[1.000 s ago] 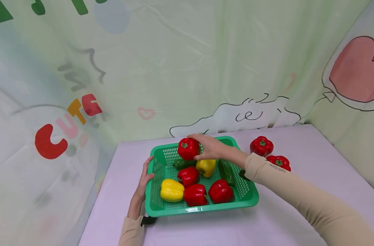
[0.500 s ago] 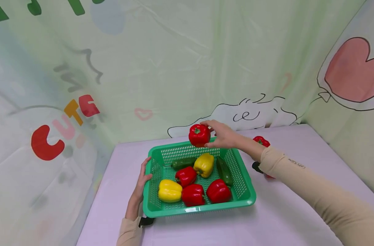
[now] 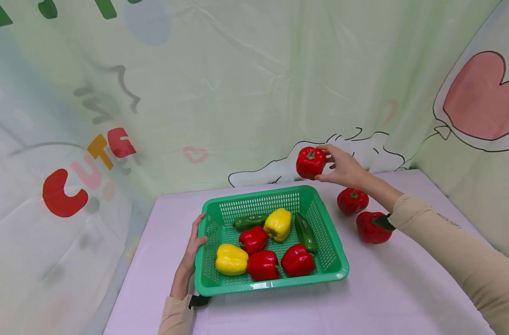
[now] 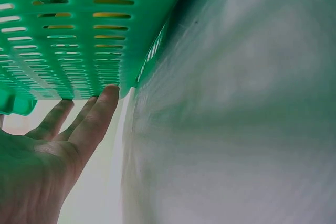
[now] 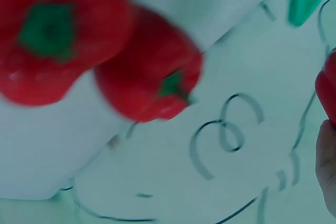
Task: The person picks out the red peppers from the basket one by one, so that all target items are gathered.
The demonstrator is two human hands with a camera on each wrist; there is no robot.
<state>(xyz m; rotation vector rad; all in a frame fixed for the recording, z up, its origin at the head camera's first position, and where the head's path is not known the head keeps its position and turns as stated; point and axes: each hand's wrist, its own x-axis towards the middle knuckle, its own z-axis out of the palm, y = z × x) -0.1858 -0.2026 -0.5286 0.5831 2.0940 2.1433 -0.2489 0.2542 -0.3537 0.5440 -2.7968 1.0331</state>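
The left hand (image 3: 190,253) is resting flat against the left wall of the green basket (image 3: 321,211), fingers (image 4: 97,116) straight and touching the slotted plastic; its grip is apart and holding nothing. The basket is sitting on the tabletop (image 3: 384,288). Inside it are lying two yellow peppers, one at the front left (image 3: 232,259) and one at the back (image 3: 278,224), three red peppers (image 3: 263,265) in the middle and front, and two dark green peppers (image 3: 305,233) toward the back and right. To the right, above the basket's far right corner, the right hand (image 3: 344,167) is holding a red pepper (image 3: 310,162) in the air, its grip clamped around the pepper's side. Below that hand, two more red peppers (image 3: 352,201) are lying on the tabletop just beside each other, right of the basket.
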